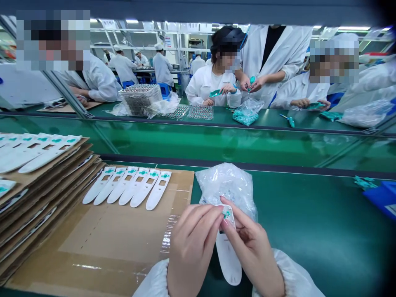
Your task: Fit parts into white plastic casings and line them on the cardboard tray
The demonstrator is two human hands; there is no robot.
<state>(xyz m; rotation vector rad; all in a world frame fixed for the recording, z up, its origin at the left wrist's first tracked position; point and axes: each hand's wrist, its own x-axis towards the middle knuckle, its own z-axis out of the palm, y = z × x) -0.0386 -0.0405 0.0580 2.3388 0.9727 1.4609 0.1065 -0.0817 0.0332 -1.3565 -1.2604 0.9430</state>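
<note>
A long white plastic cover with a rounded lower end is held between my hands, its narrow top end tilted up. A small green piece sits in that top end. My left hand is closed, fingertips pressed against the top end beside the green piece. My right hand grips the cover's right edge, its thumb close to the green piece. The left fingers partly hide the cover's opening. Just behind lies a clear plastic bag, its contents hard to make out.
Several matching white covers lie in a row on a cardboard sheet. Stacked cardboard layers stand at left. Green pieces and a blue bin are at right. Across a green divider, co-workers handle green parts.
</note>
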